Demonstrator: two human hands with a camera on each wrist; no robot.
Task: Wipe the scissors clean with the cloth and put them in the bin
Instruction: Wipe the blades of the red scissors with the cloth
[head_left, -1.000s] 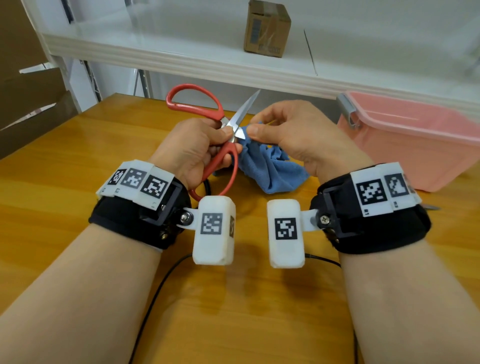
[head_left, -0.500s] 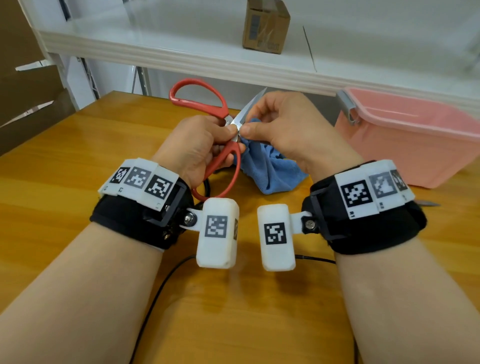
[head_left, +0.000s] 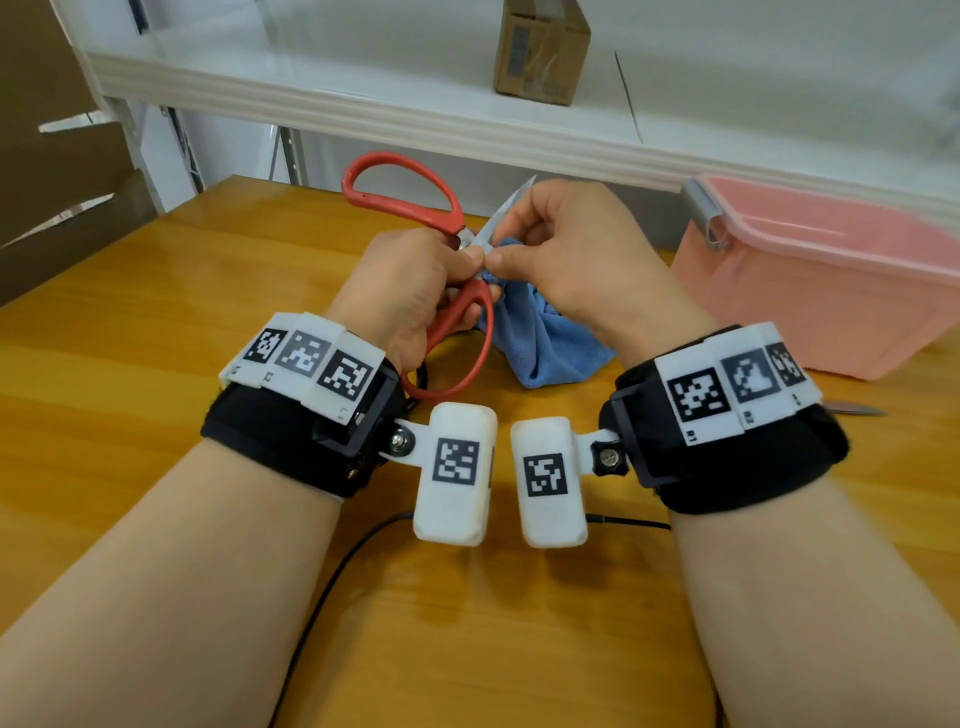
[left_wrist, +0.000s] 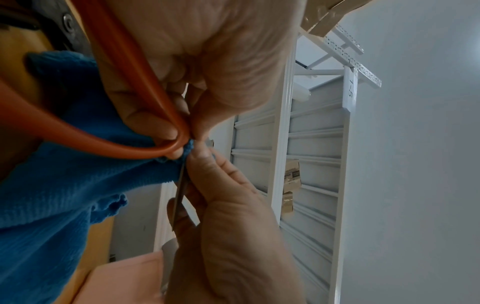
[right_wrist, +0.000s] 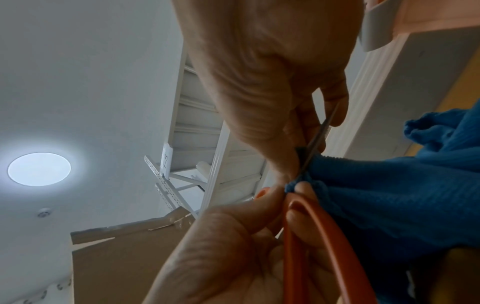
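Red-handled scissors (head_left: 402, 189) are held up over the table, blades (head_left: 506, 210) pointing up and right. My left hand (head_left: 415, 283) grips them at the pivot and lower handle loop (left_wrist: 124, 115). My right hand (head_left: 566, 254) pinches the blue cloth (head_left: 545, 348) against the blades near the pivot; the cloth (left_wrist: 57, 185) hangs down to the table. The wrist views show the thin blade (right_wrist: 315, 137) between my right fingers and the cloth (right_wrist: 389, 195). The pink bin (head_left: 831, 280) stands open at the right.
A white shelf (head_left: 363, 98) with a cardboard box (head_left: 543, 49) runs behind the wooden table (head_left: 130, 338). Brown cardboard (head_left: 47, 156) stands at the left. Black cables (head_left: 332, 577) trail across the near table. A small metal piece (head_left: 852, 410) lies by the bin.
Both hands have lifted the scissors slightly and drawn closer together. My right fingers with the cloth have shifted along the blades toward the pivot.
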